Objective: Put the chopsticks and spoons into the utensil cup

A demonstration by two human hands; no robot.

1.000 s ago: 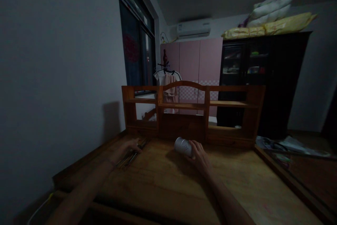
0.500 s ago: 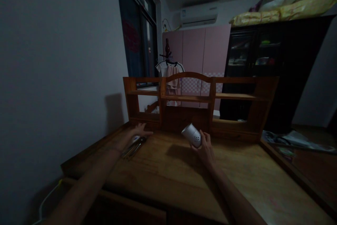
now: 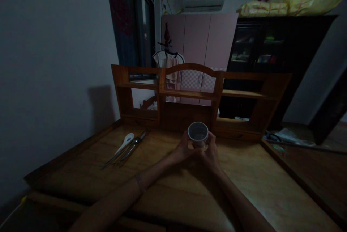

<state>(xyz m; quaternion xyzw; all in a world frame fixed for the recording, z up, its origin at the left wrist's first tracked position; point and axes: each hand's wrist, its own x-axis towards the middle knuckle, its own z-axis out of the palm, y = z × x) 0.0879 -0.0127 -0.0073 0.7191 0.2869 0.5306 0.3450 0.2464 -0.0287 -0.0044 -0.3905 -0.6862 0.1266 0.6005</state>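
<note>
A small metal cup with holes in its side (image 3: 198,133) stands upright on the wooden desk (image 3: 162,174), its open mouth facing up. My left hand (image 3: 183,151) and my right hand (image 3: 210,153) are both wrapped round its lower part. To the left on the desk lie a white spoon (image 3: 125,142) and a bundle of metal chopsticks and cutlery (image 3: 130,148), touched by neither hand.
A wooden shelf unit (image 3: 195,94) stands along the back of the desk, right behind the cup. A grey wall runs along the left. Behind are a pink wardrobe, hanging clothes, a dark cabinet and papers (image 3: 284,136) on a surface to the right.
My left hand left the cutlery and came over to the cup. The cup, tilted in my right hand before, now stands upright between both hands.
</note>
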